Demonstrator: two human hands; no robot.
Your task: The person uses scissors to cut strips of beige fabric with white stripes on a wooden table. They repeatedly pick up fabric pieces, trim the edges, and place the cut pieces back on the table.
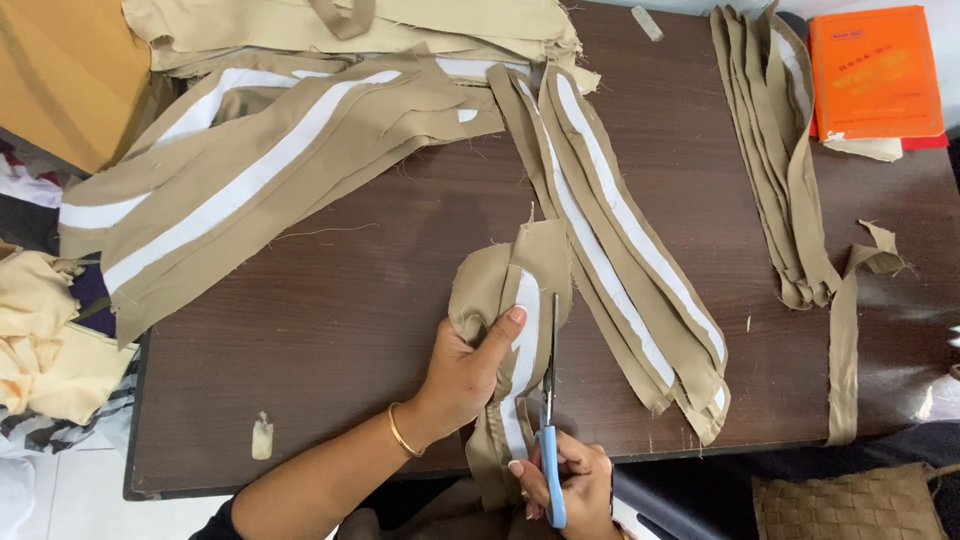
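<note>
Fingers of left hand point(468, 372) clenched round folded khaki strip point(520, 300) with white lining, near table's point(330, 330) front edge; right hand point(565, 480) grips blue-handled scissors point(550, 400), blades along strip's edge; orange rectangular booklet point(875, 70) at far right corner; khaki strip piles point(620, 240) beside; woven bag point(850, 505) below.

Dark brown wood-grain table point(330, 330) filling most of the view, glossy with pale glare at right. Pale tiled floor point(70, 500) below left. Tan cardboard box point(60, 70) at upper left. Woven brown bag point(850, 505) at lower right.
</note>
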